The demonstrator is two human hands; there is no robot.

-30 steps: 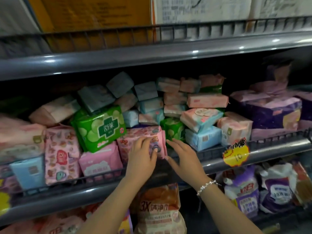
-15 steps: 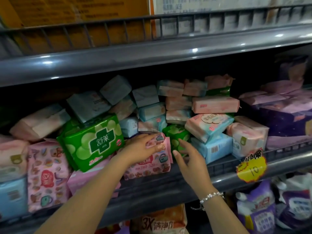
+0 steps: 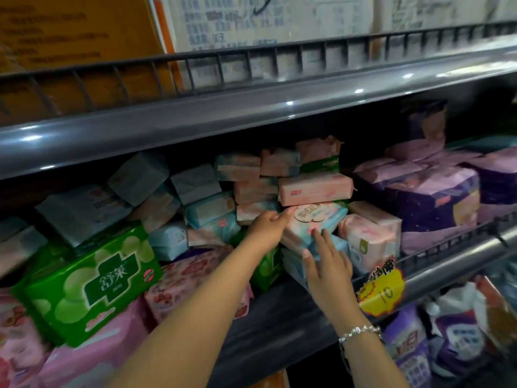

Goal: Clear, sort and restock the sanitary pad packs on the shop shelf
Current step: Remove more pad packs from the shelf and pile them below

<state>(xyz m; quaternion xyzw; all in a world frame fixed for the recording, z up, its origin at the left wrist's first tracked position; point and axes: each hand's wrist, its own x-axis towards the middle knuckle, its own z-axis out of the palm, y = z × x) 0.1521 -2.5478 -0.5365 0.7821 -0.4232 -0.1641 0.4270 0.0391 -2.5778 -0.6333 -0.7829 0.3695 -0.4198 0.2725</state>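
Pink-and-blue plastic wraps the pack (image 3: pixel 313 226) both hands reach for, a tan oval label on its face. Left of the left hand (image 3: pixel 267 226) sits a large green pack (image 3: pixel 89 281). That hand's fingers lie along the pack's top left edge; the right hand (image 3: pixel 326 264), fingers straight, presses its lower front. Right of the hands lie purple packs (image 3: pixel 436 203). Below hangs a yellow price tag (image 3: pixel 382 289) on the grey shelf (image 3: pixel 279 326).

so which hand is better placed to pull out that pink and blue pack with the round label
Left. The left hand already touches the pink and blue pack at its upper left edge, fingertips reaching its top; the right hand lies flat below it.
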